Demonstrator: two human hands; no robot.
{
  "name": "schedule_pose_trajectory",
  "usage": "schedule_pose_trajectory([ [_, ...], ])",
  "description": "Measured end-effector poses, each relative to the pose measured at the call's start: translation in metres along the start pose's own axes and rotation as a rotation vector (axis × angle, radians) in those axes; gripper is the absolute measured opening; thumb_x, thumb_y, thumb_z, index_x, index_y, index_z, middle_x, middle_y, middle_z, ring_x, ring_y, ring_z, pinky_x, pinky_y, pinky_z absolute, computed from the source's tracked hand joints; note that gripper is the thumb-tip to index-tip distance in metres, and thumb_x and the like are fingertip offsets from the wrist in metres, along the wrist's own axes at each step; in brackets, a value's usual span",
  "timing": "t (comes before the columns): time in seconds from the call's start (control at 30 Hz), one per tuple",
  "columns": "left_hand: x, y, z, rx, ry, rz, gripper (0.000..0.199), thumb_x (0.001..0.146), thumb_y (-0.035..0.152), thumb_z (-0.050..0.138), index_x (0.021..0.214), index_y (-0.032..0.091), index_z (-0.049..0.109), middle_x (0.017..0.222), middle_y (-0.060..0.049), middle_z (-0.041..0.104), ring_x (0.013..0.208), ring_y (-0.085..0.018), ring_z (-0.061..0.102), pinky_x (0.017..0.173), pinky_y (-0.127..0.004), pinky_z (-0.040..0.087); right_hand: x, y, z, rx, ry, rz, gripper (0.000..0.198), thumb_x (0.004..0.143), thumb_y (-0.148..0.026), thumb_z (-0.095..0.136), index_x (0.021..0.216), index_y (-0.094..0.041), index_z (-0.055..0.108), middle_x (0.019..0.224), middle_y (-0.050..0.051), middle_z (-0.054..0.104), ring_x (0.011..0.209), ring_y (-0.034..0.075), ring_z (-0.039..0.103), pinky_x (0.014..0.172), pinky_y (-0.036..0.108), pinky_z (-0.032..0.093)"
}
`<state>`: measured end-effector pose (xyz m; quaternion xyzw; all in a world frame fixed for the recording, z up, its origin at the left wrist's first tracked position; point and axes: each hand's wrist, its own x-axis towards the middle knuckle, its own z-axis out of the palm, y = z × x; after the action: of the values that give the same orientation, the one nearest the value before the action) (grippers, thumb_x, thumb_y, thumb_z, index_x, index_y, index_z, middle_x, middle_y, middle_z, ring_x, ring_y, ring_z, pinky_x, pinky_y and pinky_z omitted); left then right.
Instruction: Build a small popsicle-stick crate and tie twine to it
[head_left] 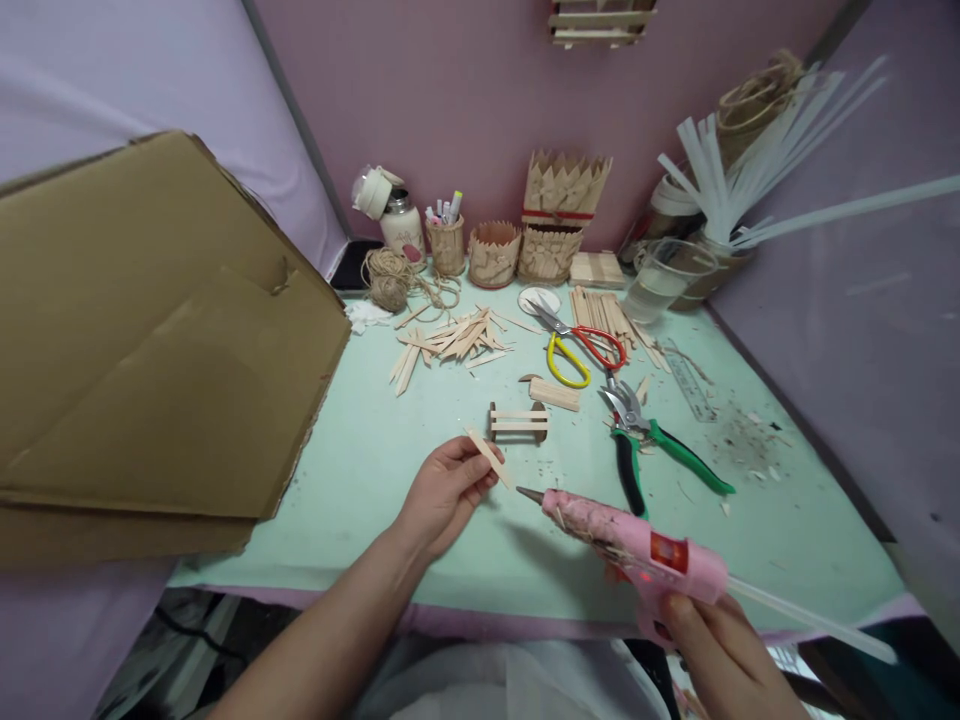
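Between the thumb and fingers of my left hand (pixel 448 490) is a flat wooden craft stick (pixel 489 458), held at a slant above the table. My right hand (pixel 716 640) grips a pink hot glue gun (pixel 637 540) by its handle, with a clear glue stick (pixel 817 618) poking out of the back. The gun's dark nozzle points left and is close to the lower end of the craft stick; I cannot tell whether they touch. Just beyond my left fingers stands a small frame (pixel 519 424) of two brown end pieces joined by pale sticks.
Red-and-yellow scissors (pixel 574 345) and green-handled pruning shears (pixel 637 425) lie right of centre. Loose craft sticks (pixel 461 340) are heaped behind. Decorated wooden pots (pixel 495 255) and a twine ball (pixel 390 280) line the back. Cardboard (pixel 172 340) leans at left; a plastic cup (pixel 664 280) stands at right.
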<state>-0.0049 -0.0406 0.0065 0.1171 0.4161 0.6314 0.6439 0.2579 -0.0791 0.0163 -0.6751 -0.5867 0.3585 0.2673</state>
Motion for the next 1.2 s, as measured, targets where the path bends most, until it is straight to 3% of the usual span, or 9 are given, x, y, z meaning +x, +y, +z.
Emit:
schedule_pose_trajectory([
  [0.17,-0.001,0.000,0.001,0.024,-0.027,-0.038,0.027,0.057,0.024,0.091,0.073,0.012,0.074,0.073,-0.003,0.070,0.065,-0.008,0.060,0.064,-0.018,0.048,0.002,-0.009,0.002,-0.014,-0.049,-0.004,0.052,0.079,-0.069,0.051,0.073,-0.023,0.074,0.083,0.008,0.072,0.085,0.028,0.067,0.086,0.034,0.056],
  [0.53,-0.002,0.000,0.000,0.001,-0.059,-0.032,0.024,0.057,0.023,0.091,0.073,0.013,0.076,0.071,-0.002,0.071,0.065,-0.007,0.063,0.063,-0.014,0.049,0.001,-0.009,0.006,0.013,-0.093,0.033,0.051,0.081,-0.066,0.049,0.073,-0.022,0.073,0.082,0.009,0.070,0.088,0.028,0.066,0.093,0.038,0.052],
  [0.73,-0.002,0.000,0.002,0.001,-0.064,-0.025,0.023,0.058,0.023,0.091,0.073,0.013,0.076,0.072,-0.002,0.071,0.065,-0.007,0.063,0.063,-0.014,0.049,0.009,-0.001,0.004,0.014,-0.134,-0.032,0.053,0.077,-0.071,0.053,0.067,-0.022,0.072,0.074,0.008,0.069,0.078,0.027,0.065,0.087,0.037,0.056],
  [0.93,-0.001,0.000,0.002,0.003,-0.047,-0.023,0.024,0.057,0.023,0.091,0.072,0.013,0.076,0.071,-0.002,0.070,0.064,-0.007,0.062,0.063,-0.014,0.048,0.004,-0.006,0.006,0.036,-0.110,0.019,0.057,0.081,-0.071,0.048,0.077,-0.021,0.075,0.087,0.010,0.072,0.093,0.029,0.066,0.098,0.041,0.050],
  [1.2,-0.003,0.001,0.002,0.013,-0.051,-0.024,0.023,0.057,0.023,0.091,0.071,0.013,0.076,0.070,-0.002,0.070,0.065,-0.007,0.062,0.063,-0.015,0.048,0.005,-0.011,0.007,0.039,-0.115,-0.008,0.058,0.082,-0.071,0.047,0.077,-0.021,0.076,0.094,0.010,0.076,0.095,0.030,0.068,0.094,0.040,0.053],
])
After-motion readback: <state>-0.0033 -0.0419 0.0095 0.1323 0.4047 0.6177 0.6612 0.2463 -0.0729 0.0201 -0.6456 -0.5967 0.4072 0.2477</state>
